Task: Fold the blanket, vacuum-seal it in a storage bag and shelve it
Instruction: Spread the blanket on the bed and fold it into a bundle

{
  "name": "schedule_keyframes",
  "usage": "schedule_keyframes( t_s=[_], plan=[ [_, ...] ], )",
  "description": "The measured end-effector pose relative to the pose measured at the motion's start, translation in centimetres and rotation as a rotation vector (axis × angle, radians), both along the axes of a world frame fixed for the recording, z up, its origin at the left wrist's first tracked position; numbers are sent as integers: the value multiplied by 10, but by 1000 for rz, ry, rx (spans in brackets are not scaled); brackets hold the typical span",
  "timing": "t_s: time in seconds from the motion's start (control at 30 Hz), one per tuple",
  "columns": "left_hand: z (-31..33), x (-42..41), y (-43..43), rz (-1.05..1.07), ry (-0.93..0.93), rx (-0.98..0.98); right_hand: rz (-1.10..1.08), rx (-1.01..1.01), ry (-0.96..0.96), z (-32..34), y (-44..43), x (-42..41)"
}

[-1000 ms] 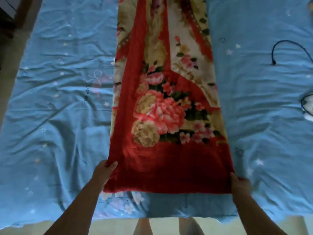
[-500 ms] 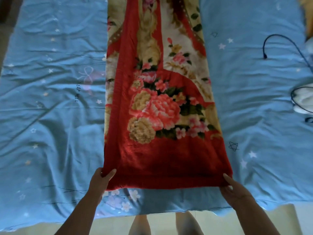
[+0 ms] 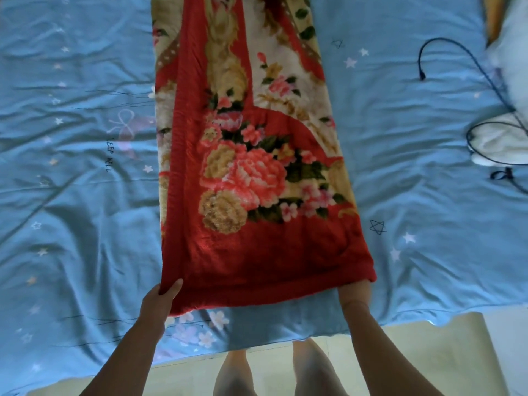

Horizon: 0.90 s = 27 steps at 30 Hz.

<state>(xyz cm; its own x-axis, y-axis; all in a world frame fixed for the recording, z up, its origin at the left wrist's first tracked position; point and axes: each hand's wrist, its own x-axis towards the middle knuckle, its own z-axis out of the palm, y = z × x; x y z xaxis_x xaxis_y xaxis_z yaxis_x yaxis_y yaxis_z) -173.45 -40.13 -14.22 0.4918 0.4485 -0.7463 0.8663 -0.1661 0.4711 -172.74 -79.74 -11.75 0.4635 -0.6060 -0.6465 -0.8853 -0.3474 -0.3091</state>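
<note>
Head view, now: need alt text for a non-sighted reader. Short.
A person standing at the edge of a bed holds the near end of a long, folded red floral blanket lying on a blue star-print sheet. The left hand pinches one near corner; the right hand is tucked under the other, fingers hidden. A black cable lies at far right.

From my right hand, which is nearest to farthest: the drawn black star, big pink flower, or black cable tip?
1. Drawn black star, just past the right hand.
2. Big pink flower, on the blanket.
3. Black cable tip, far right.
</note>
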Motion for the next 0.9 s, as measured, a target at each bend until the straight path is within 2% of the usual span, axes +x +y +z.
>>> schedule_keyframes(
  t_s=[0.07, 0.17, 0.23, 0.33, 0.4, 0.47, 0.6, 0.73, 0.8, 0.9],
  plan=[
    [1, 0, 0, 10, 4, 6, -61, -6, 50, 3, -7, 0],
    [2, 1, -2, 20, 6, 11, -93, -55, -107, 11, -4, -8],
    [4, 1, -3, 23, 8, 8, -12, -100, -176, 11, 3, -12],
    [6, 2, -6, 24, 5, 16, 184, -219, -185, 12, 8, -4],
    [11, 2, -9, 12, -8, 53, 227, -213, -159, 16, 10, 6],
    [18, 2, -11, -6, -34, 97, 121, -129, -192, 18, 3, 11],
    [18, -4, -8, 9, -83, 94, -257, 173, -334, 24, -48, -13],
    [14, -5, -7, 24, 12, 141, -553, 393, -212, -2, -77, -33],
    [13, 2, -8, 21, 40, 109, -786, 505, -232, -16, -80, -33],
    [12, 12, -3, 33, 111, 46, -773, 461, -217, -15, -85, -30]
  ],
)
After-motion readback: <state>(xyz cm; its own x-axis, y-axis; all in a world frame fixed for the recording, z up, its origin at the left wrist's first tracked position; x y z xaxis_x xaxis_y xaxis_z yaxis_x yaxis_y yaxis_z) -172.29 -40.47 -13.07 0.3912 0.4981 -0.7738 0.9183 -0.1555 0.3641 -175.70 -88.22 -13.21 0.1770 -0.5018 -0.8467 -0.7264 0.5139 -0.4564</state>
